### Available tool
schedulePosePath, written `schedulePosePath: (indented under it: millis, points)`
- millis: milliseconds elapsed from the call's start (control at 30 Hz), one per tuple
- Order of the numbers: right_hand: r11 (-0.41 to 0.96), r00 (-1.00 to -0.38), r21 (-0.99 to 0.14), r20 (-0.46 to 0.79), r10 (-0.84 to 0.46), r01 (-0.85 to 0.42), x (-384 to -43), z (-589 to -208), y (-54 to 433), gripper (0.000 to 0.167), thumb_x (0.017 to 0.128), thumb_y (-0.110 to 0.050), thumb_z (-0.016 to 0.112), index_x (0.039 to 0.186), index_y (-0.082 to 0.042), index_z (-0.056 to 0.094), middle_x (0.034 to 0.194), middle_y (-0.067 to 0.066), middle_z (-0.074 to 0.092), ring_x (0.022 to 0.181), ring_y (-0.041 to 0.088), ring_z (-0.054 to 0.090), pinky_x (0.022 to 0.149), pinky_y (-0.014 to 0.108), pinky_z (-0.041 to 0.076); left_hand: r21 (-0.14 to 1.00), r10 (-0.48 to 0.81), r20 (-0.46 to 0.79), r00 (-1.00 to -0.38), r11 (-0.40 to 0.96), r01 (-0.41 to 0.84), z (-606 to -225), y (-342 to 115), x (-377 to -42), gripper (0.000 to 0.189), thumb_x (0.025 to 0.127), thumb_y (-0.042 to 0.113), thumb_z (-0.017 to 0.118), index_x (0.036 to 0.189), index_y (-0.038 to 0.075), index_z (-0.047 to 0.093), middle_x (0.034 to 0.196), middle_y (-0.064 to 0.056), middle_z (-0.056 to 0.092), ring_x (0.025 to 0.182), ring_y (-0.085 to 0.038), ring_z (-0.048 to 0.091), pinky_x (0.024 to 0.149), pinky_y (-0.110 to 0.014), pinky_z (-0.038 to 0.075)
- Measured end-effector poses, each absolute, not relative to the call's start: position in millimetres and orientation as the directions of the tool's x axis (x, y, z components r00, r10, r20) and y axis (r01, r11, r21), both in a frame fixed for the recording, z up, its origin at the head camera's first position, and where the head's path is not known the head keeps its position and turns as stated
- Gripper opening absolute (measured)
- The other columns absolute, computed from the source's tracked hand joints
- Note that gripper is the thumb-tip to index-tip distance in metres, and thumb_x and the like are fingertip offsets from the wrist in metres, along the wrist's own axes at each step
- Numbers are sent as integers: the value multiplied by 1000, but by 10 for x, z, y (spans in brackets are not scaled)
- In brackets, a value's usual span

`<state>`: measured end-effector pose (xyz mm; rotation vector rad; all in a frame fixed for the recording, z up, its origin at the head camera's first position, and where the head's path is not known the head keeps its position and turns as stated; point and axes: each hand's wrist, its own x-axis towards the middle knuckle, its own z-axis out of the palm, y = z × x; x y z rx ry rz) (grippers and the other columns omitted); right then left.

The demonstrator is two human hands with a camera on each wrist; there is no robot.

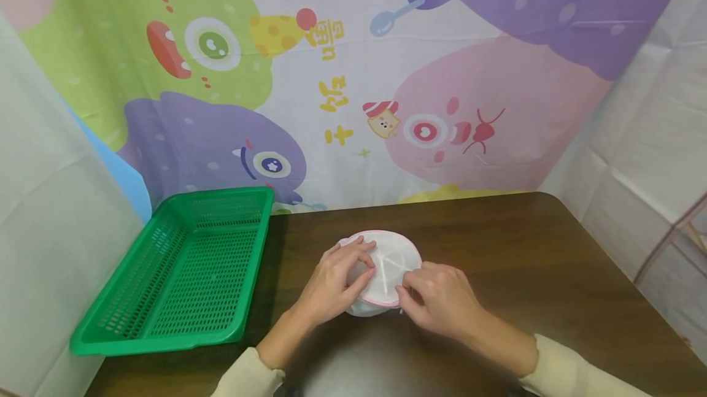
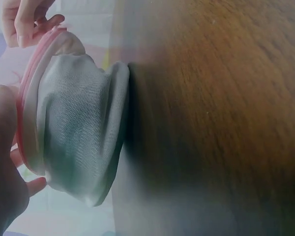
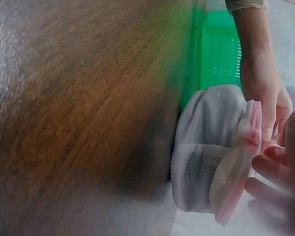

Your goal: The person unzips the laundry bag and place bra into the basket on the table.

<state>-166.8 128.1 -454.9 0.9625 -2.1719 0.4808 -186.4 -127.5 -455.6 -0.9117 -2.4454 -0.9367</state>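
Note:
A round white mesh laundry bag point(image 1: 389, 262) with pink zipper trim stands on the brown table, its flat lid facing up. My left hand point(image 1: 334, 277) is at the lid's left side, thumb and index tips close together on the mesh. In the left wrist view, its other fingers point(image 2: 37, 186) reach down over the rim of the bag point(image 2: 81, 123). My right hand point(image 1: 442, 299) pinches the pink edge on the right. A pink zipper pull point(image 3: 251, 135) shows on the bag's side in the right wrist view.
A green perforated basket point(image 1: 256, 274) stands to the left on the table point(image 1: 497, 243). Behind the table hangs a cloth point(image 1: 353, 182) printed with cartoon monsters. Pale fabric walls point(image 1: 624, 213) close off both sides.

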Motion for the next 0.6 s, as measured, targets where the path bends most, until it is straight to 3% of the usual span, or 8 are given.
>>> schedulePosePath:
  millis: [133,300,467,600]
  points:
    - [656,-485,-58,723,-492,-752,-1661,-4548,1279,21,80,-15,83,71,-21,65,59,-13,53,60,-3,37,54,13,28,448,431,543,-721,577,683,-4570,-1265,-1870,8,101,14,79,107,13,74,145,-13,80,145,-40,71,118,-78,51]
    - [671,-502,-83,733,-460,-737,-1665,-4538,1274,15,81,-16,83,80,-19,69,66,-11,59,66,2,49,53,15,38,443,396,573,-717,586,678,-4551,-1274,-1898,11,100,10,80,110,11,76,144,-14,80,144,-40,72,116,-74,54]
    - [679,-509,-98,741,-438,-727,-1669,-4497,1261,17,81,-18,86,93,-17,74,81,-6,65,80,10,59,55,21,47,517,314,533,-786,614,596,-4488,-1287,-1919,20,103,9,77,123,7,79,149,-16,77,147,-43,68,120,-65,55]
    - [682,-526,-99,718,-455,-724,-1642,-4500,1224,29,80,-24,90,107,-16,80,99,-1,70,90,15,63,57,24,53,547,250,466,-849,672,498,-4487,-1292,-1918,32,106,13,73,136,4,76,152,-18,74,146,-44,69,122,-61,55]
